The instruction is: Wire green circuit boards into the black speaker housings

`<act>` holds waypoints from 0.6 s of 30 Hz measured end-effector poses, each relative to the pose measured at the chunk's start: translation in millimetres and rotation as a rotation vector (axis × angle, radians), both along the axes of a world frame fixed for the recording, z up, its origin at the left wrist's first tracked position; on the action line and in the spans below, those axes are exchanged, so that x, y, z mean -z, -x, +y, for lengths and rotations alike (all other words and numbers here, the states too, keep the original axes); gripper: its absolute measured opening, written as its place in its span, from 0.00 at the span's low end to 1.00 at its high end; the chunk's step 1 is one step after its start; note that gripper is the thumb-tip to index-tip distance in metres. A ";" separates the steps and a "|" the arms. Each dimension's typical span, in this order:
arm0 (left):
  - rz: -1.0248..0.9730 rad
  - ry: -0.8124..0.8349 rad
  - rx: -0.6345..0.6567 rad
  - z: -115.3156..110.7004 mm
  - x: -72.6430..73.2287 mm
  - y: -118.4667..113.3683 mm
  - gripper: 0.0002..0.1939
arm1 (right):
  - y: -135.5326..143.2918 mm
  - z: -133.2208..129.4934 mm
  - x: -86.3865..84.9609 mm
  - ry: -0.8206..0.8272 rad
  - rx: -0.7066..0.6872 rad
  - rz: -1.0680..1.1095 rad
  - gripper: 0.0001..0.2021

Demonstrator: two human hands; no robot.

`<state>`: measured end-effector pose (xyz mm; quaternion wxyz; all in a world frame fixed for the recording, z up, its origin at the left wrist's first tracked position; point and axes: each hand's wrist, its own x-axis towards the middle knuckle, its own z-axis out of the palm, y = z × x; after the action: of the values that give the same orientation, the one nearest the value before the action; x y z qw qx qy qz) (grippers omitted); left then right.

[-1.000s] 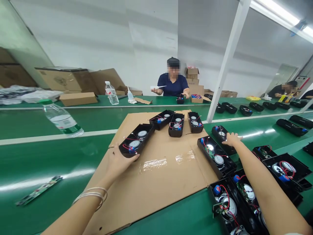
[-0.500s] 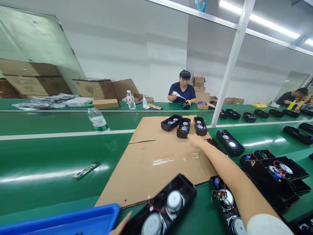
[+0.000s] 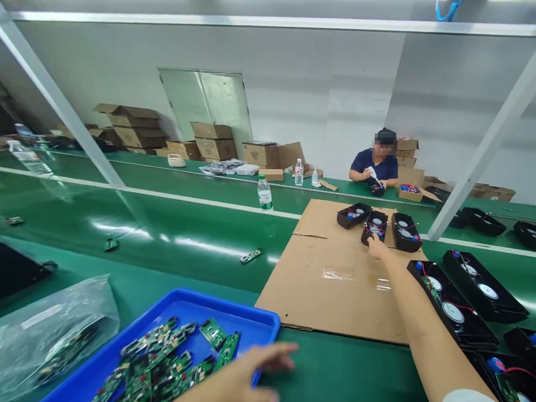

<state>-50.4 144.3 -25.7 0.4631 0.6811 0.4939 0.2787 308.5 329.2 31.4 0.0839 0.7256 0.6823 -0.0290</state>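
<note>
My right hand (image 3: 378, 247) reaches out over the cardboard sheet (image 3: 330, 296), its fingers closed at the near end of a black speaker box (image 3: 376, 221). Two more such boxes flank it: one speaker box (image 3: 354, 215) to its left and another speaker box (image 3: 406, 231) to its right. White round speakers and red wires show inside. My left hand (image 3: 247, 374), slightly blurred, hovers at the right edge of the blue tray (image 3: 226, 304) with fingers stretched out and nothing held. Several green circuit boards (image 3: 167, 357) lie heaped in the tray.
More speaker boxes (image 3: 486, 285) crowd the right side. A plastic bag (image 3: 62, 329) lies left of the tray. A water bottle (image 3: 265, 194) and a loose circuit board (image 3: 252, 256) stand on the green belt. Across it sits a co-worker (image 3: 374, 162). Metal posts (image 3: 481, 151) rise nearby.
The view has swung left, bringing the tray's circuit boards into sight. My left hand is now off the foreground speaker box, which no longer shows there. My right hand remains at the far box.
</note>
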 end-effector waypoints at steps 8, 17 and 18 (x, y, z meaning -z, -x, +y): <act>0.337 -0.188 -0.445 156.7 -14.8 21.6 0.20 | 11.7 -23.3 -14.4 0.241 -0.078 -0.060 0.14; 0.562 -0.097 -0.407 169.0 -20.0 24.6 0.14 | 38.7 -133.0 -29.3 0.413 -0.214 -0.088 0.24; 0.557 -0.086 -0.393 166.5 -23.0 24.1 0.14 | 42.2 -144.3 -30.1 0.413 -0.231 -0.084 0.24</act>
<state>-74.5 310.8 -2.8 0.2186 0.6418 0.7110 0.1865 266.3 184.9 61.5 0.2614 0.6109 0.7362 -0.1280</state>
